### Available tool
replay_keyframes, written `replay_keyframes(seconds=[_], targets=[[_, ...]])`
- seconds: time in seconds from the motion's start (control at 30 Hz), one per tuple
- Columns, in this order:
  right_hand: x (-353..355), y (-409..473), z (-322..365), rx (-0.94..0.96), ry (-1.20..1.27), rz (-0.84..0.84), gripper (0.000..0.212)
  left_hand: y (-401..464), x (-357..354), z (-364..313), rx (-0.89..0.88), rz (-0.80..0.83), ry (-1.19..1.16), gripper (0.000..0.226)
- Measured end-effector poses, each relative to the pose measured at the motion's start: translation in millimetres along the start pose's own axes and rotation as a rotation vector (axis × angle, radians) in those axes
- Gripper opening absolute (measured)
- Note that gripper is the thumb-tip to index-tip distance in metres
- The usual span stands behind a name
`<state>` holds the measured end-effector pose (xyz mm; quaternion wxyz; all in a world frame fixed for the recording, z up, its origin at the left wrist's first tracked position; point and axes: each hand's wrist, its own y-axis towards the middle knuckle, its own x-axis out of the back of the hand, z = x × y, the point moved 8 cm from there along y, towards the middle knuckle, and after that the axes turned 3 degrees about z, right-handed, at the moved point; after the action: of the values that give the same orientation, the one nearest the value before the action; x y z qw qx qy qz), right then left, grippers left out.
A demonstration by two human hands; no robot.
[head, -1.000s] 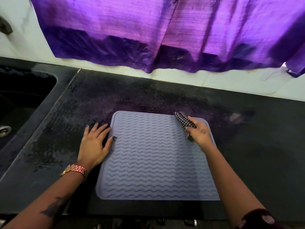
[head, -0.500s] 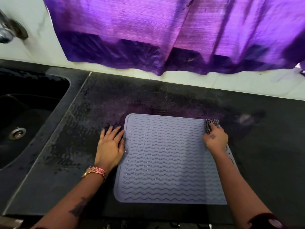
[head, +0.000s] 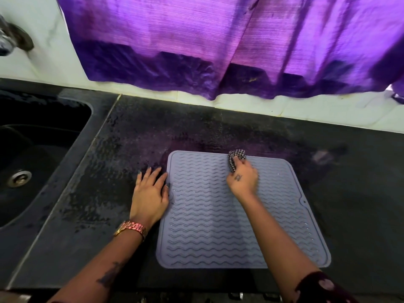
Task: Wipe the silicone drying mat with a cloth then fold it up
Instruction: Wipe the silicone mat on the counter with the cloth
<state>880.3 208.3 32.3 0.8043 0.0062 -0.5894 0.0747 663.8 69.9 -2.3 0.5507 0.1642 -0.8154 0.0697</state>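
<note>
Mat [head: 218, 232]: grey silicone with wavy ridges, lying flat and unfolded on the dark worktop [head: 349, 215], right of the sink.
Cloth [head: 235, 159]: small checked rag, bunched up, pressed on the mat near its far edge, about the middle of that edge.
Right hand [head: 242, 179]: fingers curled round the cloth, gripping it and bearing down on the mat; bunching it likely gives a firm pad that gets between the ridges.
Left hand [head: 150, 193]: lies flat on the worktop at the mat's left edge, fingers straight and spread, holding nothing; the thumb side touches the rim, probably to keep the mat from sliding under the wiping.
Stage: judged as wiping, at the far strip; small glints along the ridges may be water, so the nearer part probably needs passes too. Folding not yet begun.
Sink [head: 32, 149]: black basin at left with a metal drain [head: 19, 178]; nothing visible inside it.
Tap [head: 13, 40]: partly in view on the wall above the sink.
Curtain [head: 218, 51]: purple, hanging above the worktop's back edge, well apart from the mat.
Watch [head: 131, 228]: pink metal band on the left wrist.
</note>
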Motion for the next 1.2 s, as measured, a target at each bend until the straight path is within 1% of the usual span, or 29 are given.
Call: replay_keyframes(seconds=[0.27,0.4,0.5,0.57,0.63,0.67,0.7,0.77,0.8,0.83,0.9,0.93,0.97,1.0,1.07,1.1,1.13,1.2], targets=[[-26.0,-22.3,77.6,0.188,-0.006,0.07,0.064,0.6,-1.0,-0.1,-0.009,0.013,0.006,0.059],[-38.4,-31.5,113.6,0.281,-0.003,0.099,0.061,0.4,-0.1,-0.7,-0.011,0.01,0.009,0.059],[-52.6,-39.0,138.7,0.336,0.066,0.164,0.06,1.1,0.2,-1.6,-0.021,0.014,0.006,0.06],[-59.4,-41.8,149.4,0.345,0.155,0.189,0.057,0.9,0.3,-1.3,-0.028,0.022,-0.012,0.062],[-61.1,-41.3,151.0,0.316,0.298,0.23,0.055,-0.1,1.3,-1.2,-0.031,0.018,-0.026,0.063],[-61.1,-39.9,147.2,0.282,0.424,0.273,0.054,-0.6,2.4,-1.3,-0.033,0.011,-0.035,0.062],[-62.3,-38.6,140.2,0.222,0.625,0.337,0.054,-1.0,3.2,-1.3,-0.035,0.005,-0.047,0.062],[-60.6,-40.9,119.3,0.049,1.14,0.477,0.053,-1.6,4.7,-1.1,-0.04,-0.001,-0.063,0.061],[-55.8,-41.0,103.4,-0.037,1.335,0.495,0.052,-1.8,4.9,-0.3,-0.038,0.001,-0.069,0.061],[-48.4,-39.4,83.0,-0.106,1.453,0.475,0.051,-1.6,5.0,0.8,-0.034,0.002,-0.078,0.061],[-28.1,-34.4,30.9,-0.196,1.535,0.378,0.05,-1.1,4.3,2.7,-0.025,0.003,-0.09,0.061],[-15.5,-31.5,0.3,-0.215,1.496,0.296,0.05,-0.8,3.7,3.1,-0.022,0.004,-0.09,0.061],[-1.1,-29.0,-33.0,-0.221,1.394,0.197,0.051,-0.6,3.2,3.4,-0.021,0.005,-0.088,0.061],[15.2,-28.4,-66.6,-0.23,1.245,0.083,0.051,-0.4,2.6,3.6,-0.02,0.005,-0.084,0.061],[48.8,-33.4,-129.2,-0.286,0.871,-0.152,0.052,0.0,1.9,4.2,-0.022,0.001,-0.079,0.061],[61.6,-38.8,-154.5,-0.331,0.678,-0.226,0.051,0.2,1.7,4.3,-0.022,-0.002,-0.078,0.061],[69.4,-44.6,-173.8,-0.379,0.515,-0.256,0.051,0.3,1.6,4.2,-0.024,-0.005,-0.077,0.061],[69.8,-52.1,-192.1,-0.405,0.302,-0.225,0.051,0.5,1.7,4.3,-0.027,-0.011,-0.07,0.061]])
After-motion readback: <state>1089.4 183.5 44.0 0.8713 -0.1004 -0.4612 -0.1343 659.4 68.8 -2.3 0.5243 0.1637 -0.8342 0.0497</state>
